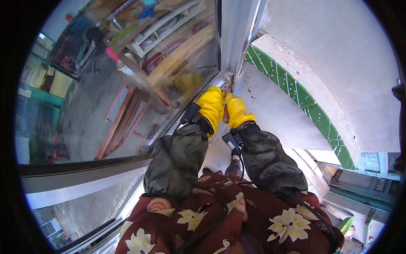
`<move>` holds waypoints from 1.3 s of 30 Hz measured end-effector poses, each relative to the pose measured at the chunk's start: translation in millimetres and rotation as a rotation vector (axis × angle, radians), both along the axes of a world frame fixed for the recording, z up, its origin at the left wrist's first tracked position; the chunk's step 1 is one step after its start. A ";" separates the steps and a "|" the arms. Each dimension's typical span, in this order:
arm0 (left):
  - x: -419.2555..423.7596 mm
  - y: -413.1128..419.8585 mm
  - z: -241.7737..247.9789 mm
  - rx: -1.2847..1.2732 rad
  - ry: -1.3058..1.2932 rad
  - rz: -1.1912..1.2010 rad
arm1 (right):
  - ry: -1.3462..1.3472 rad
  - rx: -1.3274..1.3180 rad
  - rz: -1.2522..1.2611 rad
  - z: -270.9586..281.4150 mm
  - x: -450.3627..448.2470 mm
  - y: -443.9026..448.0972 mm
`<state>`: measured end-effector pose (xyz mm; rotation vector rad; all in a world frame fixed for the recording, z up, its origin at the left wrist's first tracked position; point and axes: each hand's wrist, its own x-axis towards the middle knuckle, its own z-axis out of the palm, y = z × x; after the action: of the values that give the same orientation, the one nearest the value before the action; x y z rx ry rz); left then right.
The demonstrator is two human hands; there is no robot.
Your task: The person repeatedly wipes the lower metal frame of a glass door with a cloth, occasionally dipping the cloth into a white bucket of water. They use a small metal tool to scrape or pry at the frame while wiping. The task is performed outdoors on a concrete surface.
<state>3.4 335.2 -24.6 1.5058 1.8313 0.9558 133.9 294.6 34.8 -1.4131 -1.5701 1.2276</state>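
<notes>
My left hand [212, 103] and my right hand [236, 109] wear yellow gloves and meet side by side at the foot of the window frame. Between them shows the reddish-brown handle [225, 116] of a hand tool, with both gloves closed about it. The tool's working end is hidden or too small to make out. Just beyond my fingers, crumbled masonry [228, 82] fills the corner between the frame and the wall. Dark sleeves cover my forearms, and a small black device is strapped at each wrist.
A large glass pane [177, 63] on the left shows furniture, partly as reflection. The metal window frame [236, 35] rises ahead. Bits of debris [251, 92] lie on the pale surface to the right. A curved ledge edged with green tiles [295, 92] runs along the right side.
</notes>
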 end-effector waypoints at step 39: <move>8.7 -237.9 47.8 0.199 -1.597 0.797 | 0.097 -1.030 0.844 88.5 19.9 -50.2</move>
<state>12.1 97.3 23.2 -0.2686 0.9540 1.8879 153.8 244.4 123.2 -1.1573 -1.5513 2.8429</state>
